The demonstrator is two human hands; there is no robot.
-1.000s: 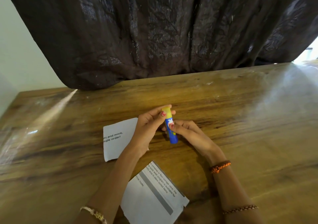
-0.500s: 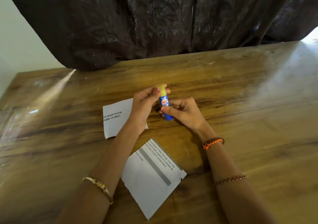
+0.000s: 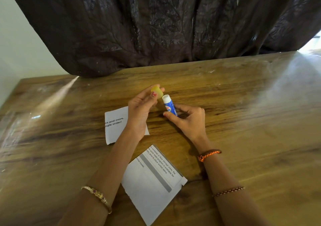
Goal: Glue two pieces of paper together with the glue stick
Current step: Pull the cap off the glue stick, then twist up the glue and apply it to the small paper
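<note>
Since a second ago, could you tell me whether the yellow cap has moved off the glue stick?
Yes. The yellow cap is now off the glue stick, held by the left hand up and left of the exposed tip.

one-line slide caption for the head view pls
Left hand holds yellow cap off glue stick in right hand; two papers on table.

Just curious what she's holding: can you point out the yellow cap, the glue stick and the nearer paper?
yellow cap (image 3: pixel 157 91): head view, its side.
glue stick (image 3: pixel 169 105): head view, blue label.
nearer paper (image 3: pixel 151 185): head view, blank middle.
</note>
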